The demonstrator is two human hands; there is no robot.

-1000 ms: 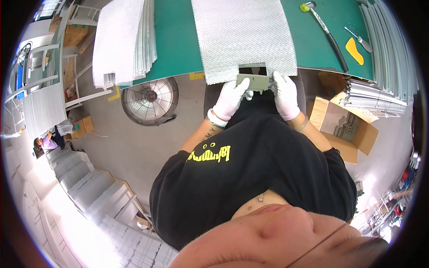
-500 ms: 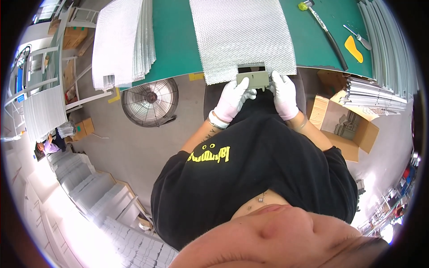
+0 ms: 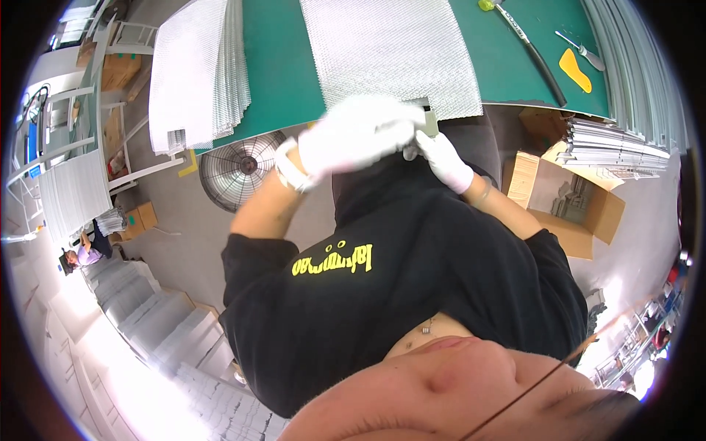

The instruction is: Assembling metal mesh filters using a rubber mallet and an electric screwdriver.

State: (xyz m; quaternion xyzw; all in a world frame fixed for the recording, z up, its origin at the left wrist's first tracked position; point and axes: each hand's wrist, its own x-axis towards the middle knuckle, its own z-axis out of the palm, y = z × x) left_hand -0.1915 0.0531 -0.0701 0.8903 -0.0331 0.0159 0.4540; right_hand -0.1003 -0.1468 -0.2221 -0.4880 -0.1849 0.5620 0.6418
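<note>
A silvery mesh panel point(image 3: 393, 55) lies on the green tabletop, its notched near edge reaching the table's front. At the notch is a small grey-green rectangular part point(image 3: 432, 123), largely covered by my hands. My right hand point(image 3: 446, 163), in a white glove, pinches this part at its near side with fingers closed. Across the panel's near edge and the left of the part sweeps my gloved left hand point(image 3: 360, 136). It is blurred by motion, so whether it holds anything cannot be made out.
A stack of mesh panels point(image 3: 191, 73) stands at the table's left. On the right lie a hammer point(image 3: 533, 55), a screwdriver point(image 3: 585, 51), a yellow piece point(image 3: 574, 71) and stacked metal strips point(image 3: 636, 66). Below are a floor fan point(image 3: 239, 167) and an open carton point(image 3: 562, 235) with grey parts.
My left hand has lifted off the part's left end and swung up over the panel's edge, hiding much of the part. My right hand has shifted slightly left and nearer, staying at the part.
</note>
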